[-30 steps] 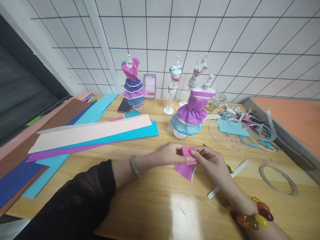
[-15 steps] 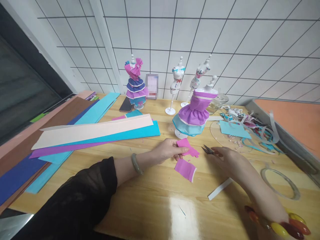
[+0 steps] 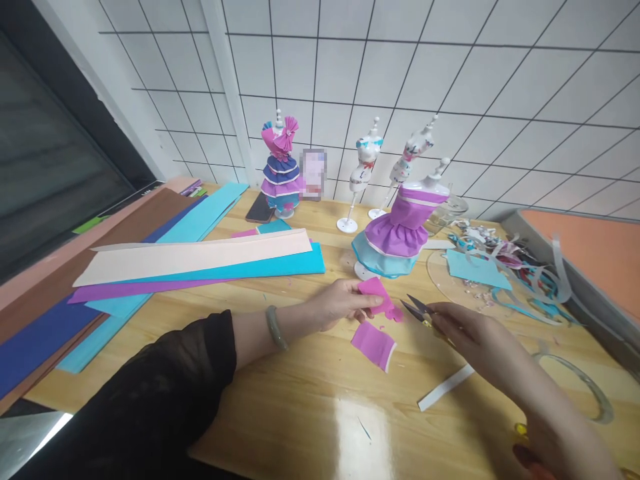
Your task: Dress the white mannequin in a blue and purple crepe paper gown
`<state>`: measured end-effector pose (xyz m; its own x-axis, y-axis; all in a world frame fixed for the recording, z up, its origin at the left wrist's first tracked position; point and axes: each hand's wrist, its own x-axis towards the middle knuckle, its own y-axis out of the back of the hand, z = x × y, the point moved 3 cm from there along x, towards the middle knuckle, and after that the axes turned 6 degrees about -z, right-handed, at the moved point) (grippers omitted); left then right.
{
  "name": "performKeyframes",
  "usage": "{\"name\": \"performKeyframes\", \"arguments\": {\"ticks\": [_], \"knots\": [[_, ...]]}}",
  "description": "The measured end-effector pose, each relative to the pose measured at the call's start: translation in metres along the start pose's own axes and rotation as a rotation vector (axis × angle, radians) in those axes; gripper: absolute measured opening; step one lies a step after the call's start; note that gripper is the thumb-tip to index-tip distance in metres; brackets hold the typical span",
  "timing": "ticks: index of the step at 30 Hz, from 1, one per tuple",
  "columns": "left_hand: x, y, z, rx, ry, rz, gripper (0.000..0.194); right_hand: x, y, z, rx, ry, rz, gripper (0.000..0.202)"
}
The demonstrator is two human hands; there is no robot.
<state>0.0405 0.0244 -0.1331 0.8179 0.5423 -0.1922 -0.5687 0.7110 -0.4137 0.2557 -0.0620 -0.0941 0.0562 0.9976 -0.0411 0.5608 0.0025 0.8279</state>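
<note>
My left hand (image 3: pixel 345 301), with a bracelet on its wrist, pinches a bright pink paper piece (image 3: pixel 374 293) whose right end has a cut, rounded outline. In my right hand (image 3: pixel 453 323) are small scissors (image 3: pixel 419 311), blades apart and pointing at the pink piece without touching it. A purple paper piece (image 3: pixel 374 345) with a white edge lies on the table just below my left hand. Behind the hands stands a dress form (image 3: pixel 410 220) in a purple top and a purple and light blue skirt.
Long folded paper strips (image 3: pixel 200 257) cover the left side. Further dress forms (image 3: pixel 283 167) and a phone (image 3: pixel 260 208) stand or lie near the wall. Scraps (image 3: pixel 480 237), a blue sheet (image 3: pixel 477 268), a white strip (image 3: pixel 445 388) and a clear ring (image 3: pixel 575 380) are at right.
The scissors' blades have opened wider. The view has shifted, so that the dress forms and papers appear slightly further right. My left hand still holds the pink piece.
</note>
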Motion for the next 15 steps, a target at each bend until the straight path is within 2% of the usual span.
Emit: {"name": "performKeyframes", "arguments": {"ticks": [3,7,11,15], "knots": [[-0.002,-0.005,0.004,-0.059,-0.042,-0.011,0.041,-0.004,-0.002,-0.020,0.320,-0.019,-0.112,0.039],[-0.005,-0.009,0.010,-0.179,-0.101,0.025,0.042,-0.005,-0.011,-0.038,0.566,-0.053,-0.156,0.047],[-0.007,-0.014,0.012,-0.191,-0.110,0.004,0.043,-0.002,-0.025,-0.043,0.647,-0.039,-0.059,0.055],[-0.010,-0.019,0.009,-0.081,-0.082,-0.018,0.043,-0.002,-0.037,-0.044,0.589,-0.086,0.022,0.045]]}}
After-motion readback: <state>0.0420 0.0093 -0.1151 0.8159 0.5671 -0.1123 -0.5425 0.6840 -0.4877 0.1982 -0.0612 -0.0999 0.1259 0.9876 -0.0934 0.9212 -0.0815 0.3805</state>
